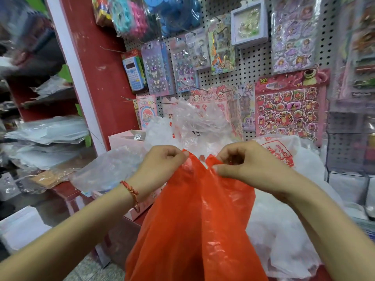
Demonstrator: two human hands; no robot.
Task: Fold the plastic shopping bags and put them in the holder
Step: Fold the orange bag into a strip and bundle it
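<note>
Head view gives me the red bag [194, 216] dead centre, hanging full length and unfolded between the two forearms. The left hand [162, 165] is curled tight and pinches one top corner of the red bag. The right hand [247, 165] is just beside it and pinches the other top corner, thumb pressed flat against the plastic. Both grips look firm, and the two corners nearly meet.

I judge the task to be at an early stage: this bag is only being lined up by its handles, with no crease made yet. Behind the red bag sits a heap of crumpled clear bags [200, 122], and to the right of the red bag lies a white printed bag [284, 157], all loose. I cannot pick out any holder around the red bag, nor any bag that is folded. What is left is flattening and folding this one, stowing it, then working through the heap.
</note>
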